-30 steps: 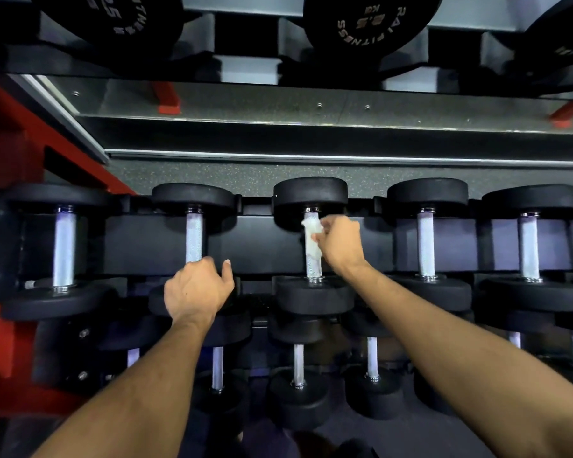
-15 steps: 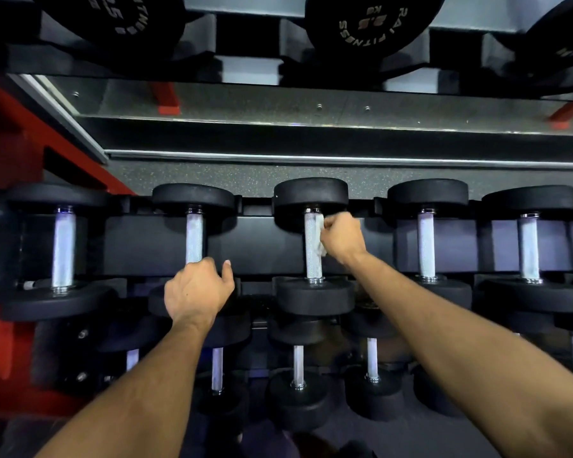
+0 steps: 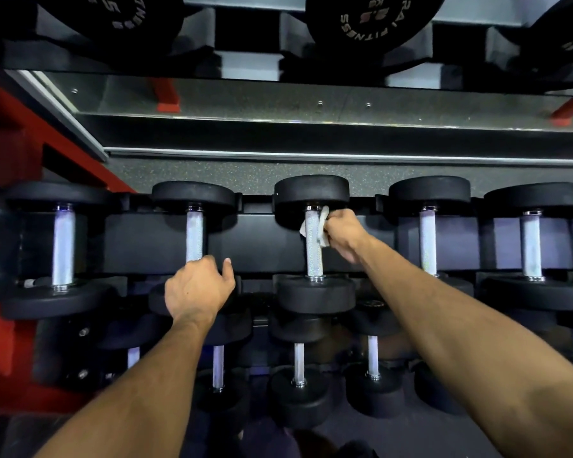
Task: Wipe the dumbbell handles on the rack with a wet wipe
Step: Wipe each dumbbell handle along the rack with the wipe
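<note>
Dumbbell rack: black, two visible tiers, red frame at left edge. Upper tier: five dumbbells in a row, handles running front to back. Lower tier: smaller dumbbells, partly hidden beneath the forearms.

Room: speckled dark floor behind the rack; mirror strip above it, reflecting weight plates with reversed lettering. Lighting dim, bluish glare on the chrome.

Middle dumbbell, centre of upper tier: knurled handle currently under treatment.

Left hand: near front edge of upper tier, over the front head of the second dumbbell from left. Fingers curled downward, thumb raised; whether anything is gripped cannot be told.

Right hand: beside the rear end of the middle handle, fingers closed around the wet wipe.

Wet wipe: white, crumpled, pressed against the right side of the handle near the rear head, one corner showing past the left side.

Probable faults from this position:
- Incomplete coverage. Cause: wipe bunched on one side only, not wrapped fully around; far side and front portion likely missed.
- Snagging or tearing. Cause: thin wipe dragged over coarse knurling.
- Loss of wipe into the gap between tiers. Cause: small pinch area, loose hanging corner.
- Knuckle contact with the rear head. Cause: stroke carried too far back.
- Handles further right, and lower tier, apparently not yet reached.
</note>
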A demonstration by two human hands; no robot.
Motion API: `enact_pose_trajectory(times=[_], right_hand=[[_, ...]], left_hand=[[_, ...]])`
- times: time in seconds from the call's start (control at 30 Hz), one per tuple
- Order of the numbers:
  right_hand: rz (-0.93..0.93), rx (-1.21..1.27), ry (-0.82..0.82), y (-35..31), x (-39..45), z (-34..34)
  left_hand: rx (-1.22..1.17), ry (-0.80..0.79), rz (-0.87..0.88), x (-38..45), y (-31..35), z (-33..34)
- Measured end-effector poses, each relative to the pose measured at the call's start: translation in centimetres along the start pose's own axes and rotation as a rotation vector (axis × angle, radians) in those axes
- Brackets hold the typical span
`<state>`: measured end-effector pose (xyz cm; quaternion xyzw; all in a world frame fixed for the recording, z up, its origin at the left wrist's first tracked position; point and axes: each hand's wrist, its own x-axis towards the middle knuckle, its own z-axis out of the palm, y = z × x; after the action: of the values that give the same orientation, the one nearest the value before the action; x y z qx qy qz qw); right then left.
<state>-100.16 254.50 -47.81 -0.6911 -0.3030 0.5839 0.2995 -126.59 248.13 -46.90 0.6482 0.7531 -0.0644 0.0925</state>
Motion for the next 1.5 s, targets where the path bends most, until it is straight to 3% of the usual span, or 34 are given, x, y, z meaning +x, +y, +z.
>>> enact_pose_trajectory(times=[0.13, 0.27, 0.4, 0.63, 0.87, 1.03, 1.23, 1.37, 1.5], right_hand=[[0.132, -0.047, -0.183, 2.6, -2.2, -0.5], [0.273, 0.178, -0.072, 2.5, -0.4, -0.4], [0.242, 0.411, -0.087, 0.2, 1.7, 0.4], [0.309, 0.292, -0.315, 4.8, 1.2, -0.7], [0.21, 0.539, -0.198, 0.9, 1.9, 0.7], [0.274, 0.357, -0.302, 3.6, 0.9, -0.2], [0.222, 0.459, -0.23, 0.1, 1.8, 0.6], [0.29, 0.24, -0.282, 2.5, 0.5, 0.0], [0.319, 0.115, -0.204, 3.9, -0.4, 0.1]], left_hand=[[0.003, 0.002, 0.002, 0.0, 0.1, -0.1], [0.008, 0.009, 0.001, 0.0, 0.1, 0.0], [0.002, 0.013, 0.0, 0.1, 0.1, 0.1], [-0.011, 0.012, -0.007, 0.1, 0.1, 0.1], [-0.001, 0.009, -0.005, 0.0, 0.1, 0.2], [-0.007, 0.019, 0.005, 0.0, 0.2, 0.1], [0.005, 0.018, 0.004, 0.1, 0.1, 0.2], [0.0, 0.018, -0.003, 0.0, 0.2, 0.1], [-0.006, 0.024, -0.005, 0.0, 0.2, 0.1]])
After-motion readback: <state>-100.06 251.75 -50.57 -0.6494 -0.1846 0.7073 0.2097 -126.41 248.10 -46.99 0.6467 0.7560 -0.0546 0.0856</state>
